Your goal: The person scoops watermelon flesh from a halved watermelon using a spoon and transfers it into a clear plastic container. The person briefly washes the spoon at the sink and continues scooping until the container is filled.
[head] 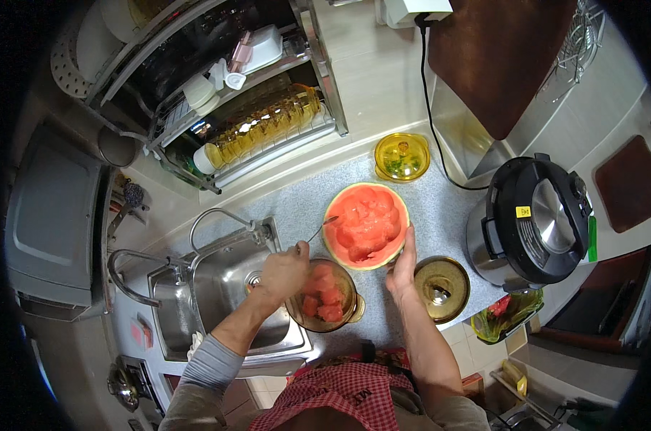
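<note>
My left hand (285,272) grips a metal spoon (317,233) by its handle. The spoon's tip is over the left rim of a halved watermelon (365,223), whose red flesh is scooped into rounded hollows. Against the lower right side of the rind rests my right hand (402,266), fingers along the curve. Below the melon, partly covered by my left hand, stands an amber glass pot (352,285) with several watermelon chunks (328,304) inside. A glass lid (442,291) lies on the counter, right of my right wrist.
A double steel sink (228,280) with two taps is at left. Behind the melon stands a lidded yellow glass dish (402,157). An electric pressure cooker (530,223) occupies the right side, its black cord (429,108) running up the wall. A dish rack (271,129) hangs above.
</note>
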